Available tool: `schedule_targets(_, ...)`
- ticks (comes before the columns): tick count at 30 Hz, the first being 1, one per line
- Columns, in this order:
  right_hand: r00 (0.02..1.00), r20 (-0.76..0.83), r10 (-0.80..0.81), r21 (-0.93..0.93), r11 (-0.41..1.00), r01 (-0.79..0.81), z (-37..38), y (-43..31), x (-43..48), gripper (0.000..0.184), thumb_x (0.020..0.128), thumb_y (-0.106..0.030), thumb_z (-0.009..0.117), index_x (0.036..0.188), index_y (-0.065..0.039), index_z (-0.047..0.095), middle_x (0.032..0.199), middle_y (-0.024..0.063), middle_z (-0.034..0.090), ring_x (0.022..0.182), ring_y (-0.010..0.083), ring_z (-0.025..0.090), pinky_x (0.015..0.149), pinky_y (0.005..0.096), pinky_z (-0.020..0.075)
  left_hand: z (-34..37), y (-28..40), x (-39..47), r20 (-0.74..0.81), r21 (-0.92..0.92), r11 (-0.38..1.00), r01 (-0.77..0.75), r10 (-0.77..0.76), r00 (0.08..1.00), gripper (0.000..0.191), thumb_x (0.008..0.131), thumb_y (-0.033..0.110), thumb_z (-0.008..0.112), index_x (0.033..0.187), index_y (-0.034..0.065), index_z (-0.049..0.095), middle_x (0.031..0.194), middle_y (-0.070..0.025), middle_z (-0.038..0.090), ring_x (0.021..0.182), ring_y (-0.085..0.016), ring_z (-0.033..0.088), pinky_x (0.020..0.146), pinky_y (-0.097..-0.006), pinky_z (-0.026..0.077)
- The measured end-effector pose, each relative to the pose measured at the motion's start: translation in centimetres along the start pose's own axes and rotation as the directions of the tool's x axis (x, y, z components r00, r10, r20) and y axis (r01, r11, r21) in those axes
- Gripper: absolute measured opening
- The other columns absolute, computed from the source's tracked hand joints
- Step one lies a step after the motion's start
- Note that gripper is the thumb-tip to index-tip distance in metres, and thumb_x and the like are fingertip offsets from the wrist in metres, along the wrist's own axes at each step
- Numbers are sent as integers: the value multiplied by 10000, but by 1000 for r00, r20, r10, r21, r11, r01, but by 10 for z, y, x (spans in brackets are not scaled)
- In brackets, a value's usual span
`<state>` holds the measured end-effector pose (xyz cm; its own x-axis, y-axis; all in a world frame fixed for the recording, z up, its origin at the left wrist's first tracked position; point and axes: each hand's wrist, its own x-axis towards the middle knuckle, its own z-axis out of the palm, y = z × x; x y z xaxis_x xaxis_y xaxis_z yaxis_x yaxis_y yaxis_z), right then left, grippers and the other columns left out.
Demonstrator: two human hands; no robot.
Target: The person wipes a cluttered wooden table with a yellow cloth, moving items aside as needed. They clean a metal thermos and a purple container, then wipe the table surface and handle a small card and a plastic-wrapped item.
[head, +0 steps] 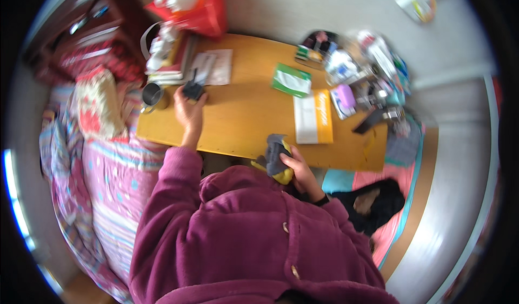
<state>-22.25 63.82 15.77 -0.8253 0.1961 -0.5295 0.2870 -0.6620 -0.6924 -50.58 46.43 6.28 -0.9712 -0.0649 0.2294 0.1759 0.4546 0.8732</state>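
My left hand (189, 111) reaches over the left part of the wooden table (247, 113), its fingers around a small black object (193, 89). Blur hides what exactly that object is; a thin dark piece sticks up from it. A metal mug (154, 97) with a handle stands just left of this hand. Close to my body, at the table's front edge, my right hand (302, 169) grips a grey and yellow cloth item (277, 158). It looks soft and crumpled, perhaps a glove, and part of it hangs to the left.
Books (178, 62) and papers (217, 66) lie beyond my left hand, near a red bag (206, 12). A green packet (292, 80), a white-and-orange box (313, 117) and a purple item (346, 96) sit rightward, before a cluttered pile (371, 66). A bed (121, 178) is on the left.
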Motion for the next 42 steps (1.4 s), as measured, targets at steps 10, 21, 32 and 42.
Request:
schedule_targets(10, 920, -270, -285, 280, 891, 358, -64, -24, -69, 481, 908, -161, 498, 1358, -5, 430, 1274, 122, 550, 1139, 222, 563, 988, 344, 446, -27, 134, -111, 616, -178, 967, -181, 253, 746, 665, 626, 156, 874, 1175, 46, 517, 997, -102, 647, 874, -219, 659, 773, -322, 523)
schedule_targets(21, 672, -491, -554, 386, 554, 738, -184, 5, -183, 514, 916, -212, 479, 1368, 20, 407, 1302, 143, 532, 1211, 255, 516, 1069, 378, 362, 118, 237, -219, 783, -384, 863, -328, 493, 379, 632, 647, 227, 845, 1157, 62, 511, 986, -141, 659, 925, -304, 658, 805, -366, 517)
schedule_targets(32, 713, -540, -448, 452, 560, 694, -223, 22, -201, 541, 920, -203, 457, 1412, 0, 358, 1339, 135, 503, 1234, 257, 497, 1072, 380, 359, 211, 244, -232, 863, -464, 783, -414, 505, -11, 560, 670, 196, 805, 1135, 65, 522, 958, -156, 634, 929, -348, 620, 807, -403, 489)
schedule_targets(42, 777, -526, -347, 465, 647, 604, -238, 21, -187, 526, 926, -239, 435, 1398, -15, 380, 1319, 142, 516, 1222, 274, 503, 1074, 407, 345, 237, 225, -199, 889, -445, 817, -367, 453, -71, 651, 632, 129, 821, 1193, 86, 494, 1034, -159, 612, 1001, -344, 598, 861, -401, 471)
